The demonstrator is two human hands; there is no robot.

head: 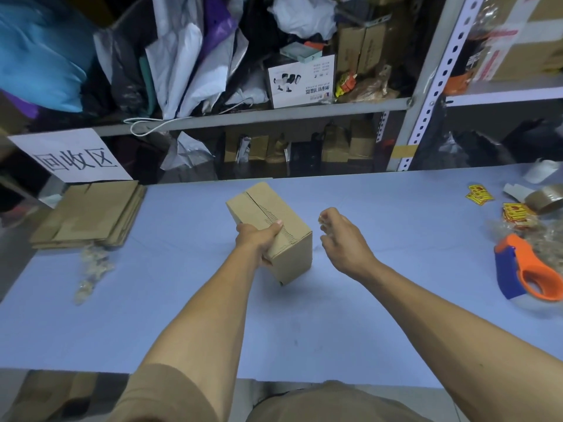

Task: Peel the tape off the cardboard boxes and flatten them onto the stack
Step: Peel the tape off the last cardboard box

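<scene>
Left hand [259, 236] gripping cardboard box [274, 233], right hand [341, 239] beside

Pale blue flat tabletop [396, 300] across the foreground, evenly lit, with an orange-and-blue plastic tape dispenser [530, 269], a brown packing-tape roll [545, 201] and yellow printed stickers [479, 193] near its right edge. Behind it, grey metal shelving with a white perforated upright [438, 83], crammed with white, purple and black plastic bags [189, 56], a blue bundle [39, 53] at far left, a white printed product carton [300, 80] and brown cardboard cartons [359, 47]. White paper sign with black handwritten characters [73, 156] fixed at the left below the shelf edge.
</scene>
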